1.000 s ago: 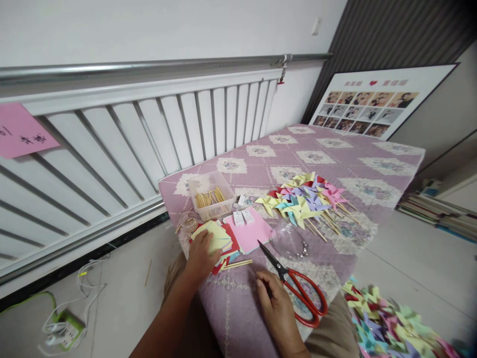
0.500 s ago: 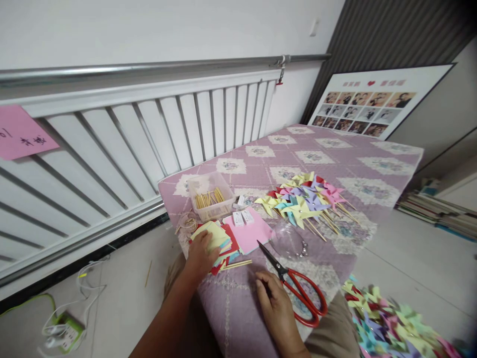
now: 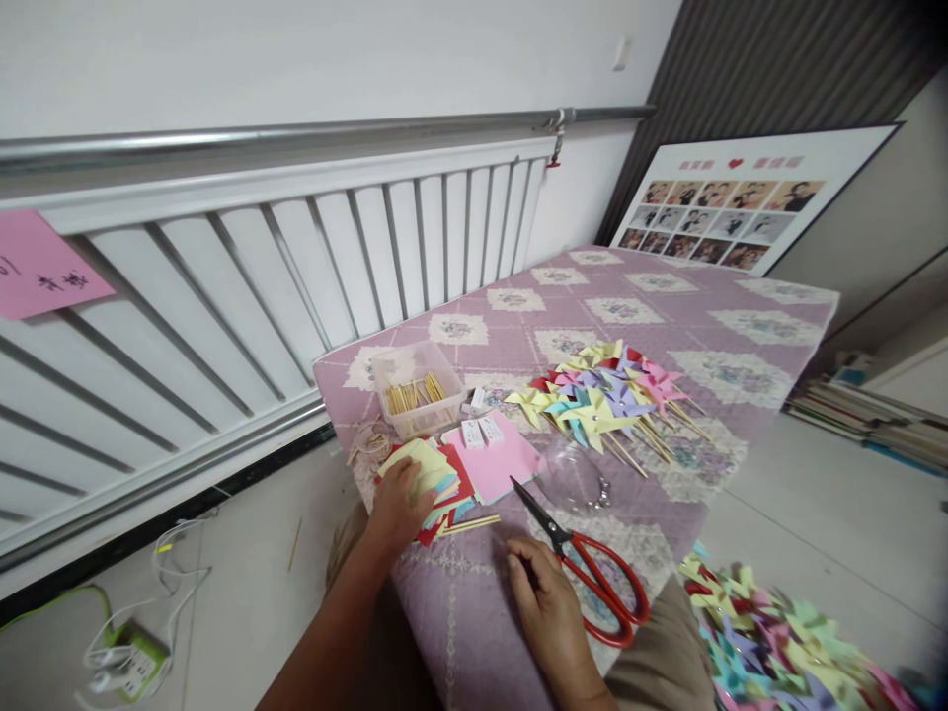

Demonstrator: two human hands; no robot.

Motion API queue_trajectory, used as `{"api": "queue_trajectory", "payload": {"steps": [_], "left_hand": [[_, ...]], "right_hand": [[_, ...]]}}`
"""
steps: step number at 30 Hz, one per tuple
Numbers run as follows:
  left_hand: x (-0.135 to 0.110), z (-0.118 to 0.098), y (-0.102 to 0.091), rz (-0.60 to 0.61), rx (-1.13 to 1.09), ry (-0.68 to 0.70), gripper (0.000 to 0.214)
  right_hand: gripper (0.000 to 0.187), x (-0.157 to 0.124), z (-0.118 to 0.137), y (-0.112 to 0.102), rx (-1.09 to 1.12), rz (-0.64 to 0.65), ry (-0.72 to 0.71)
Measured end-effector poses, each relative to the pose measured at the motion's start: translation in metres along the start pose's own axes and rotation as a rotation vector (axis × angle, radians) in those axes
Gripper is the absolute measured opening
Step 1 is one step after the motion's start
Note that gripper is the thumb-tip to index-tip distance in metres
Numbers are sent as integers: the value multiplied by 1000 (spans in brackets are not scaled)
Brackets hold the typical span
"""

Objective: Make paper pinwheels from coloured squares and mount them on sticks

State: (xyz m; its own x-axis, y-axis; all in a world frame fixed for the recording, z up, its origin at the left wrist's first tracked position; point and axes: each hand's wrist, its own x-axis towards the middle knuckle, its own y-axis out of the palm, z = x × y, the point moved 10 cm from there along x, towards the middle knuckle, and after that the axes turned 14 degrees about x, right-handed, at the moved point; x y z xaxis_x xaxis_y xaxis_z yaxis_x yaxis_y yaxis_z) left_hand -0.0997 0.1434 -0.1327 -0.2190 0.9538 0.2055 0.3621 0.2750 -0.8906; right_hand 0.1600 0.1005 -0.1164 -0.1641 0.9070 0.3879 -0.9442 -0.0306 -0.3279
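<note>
My left hand [image 3: 396, 506] is closed on a small stack of coloured paper squares [image 3: 421, 462], with a pale yellow one uppermost. Under and beside them lie red and blue sheets. My right hand [image 3: 544, 602] rests on the tablecloth, fingers loosely curled, a gap between thumb and forefinger and nothing visible in it. Just right of it lie scissors [image 3: 603, 583] with red handles and dark blades, untouched. Two thin sticks [image 3: 470, 525] lie between my hands. A larger pink sheet [image 3: 504, 469] is spread beyond them, bearing small white boxes [image 3: 481, 432].
A clear plastic box [image 3: 419, 390] of short sticks stands near the radiator [image 3: 333, 247]. Finished paper pinwheels [image 3: 607, 395] are heaped on the purple tablecloth [image 3: 481, 617], near a clear round container [image 3: 570, 479]. More pinwheels [image 3: 777, 632] fill the lower right. A power strip [image 3: 137, 662] lies on the floor.
</note>
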Motion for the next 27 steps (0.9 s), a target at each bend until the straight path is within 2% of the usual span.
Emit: {"api": "queue_trajectory", "payload": {"steps": [10,27], "left_hand": [[0,-1,-4,-36,-62,-2,43],[3,-2,-11,69,-113,-36,44]], "right_hand": [[18,1,1,1,16,5,5],[16,1,-1,2,-1,21,3]]}}
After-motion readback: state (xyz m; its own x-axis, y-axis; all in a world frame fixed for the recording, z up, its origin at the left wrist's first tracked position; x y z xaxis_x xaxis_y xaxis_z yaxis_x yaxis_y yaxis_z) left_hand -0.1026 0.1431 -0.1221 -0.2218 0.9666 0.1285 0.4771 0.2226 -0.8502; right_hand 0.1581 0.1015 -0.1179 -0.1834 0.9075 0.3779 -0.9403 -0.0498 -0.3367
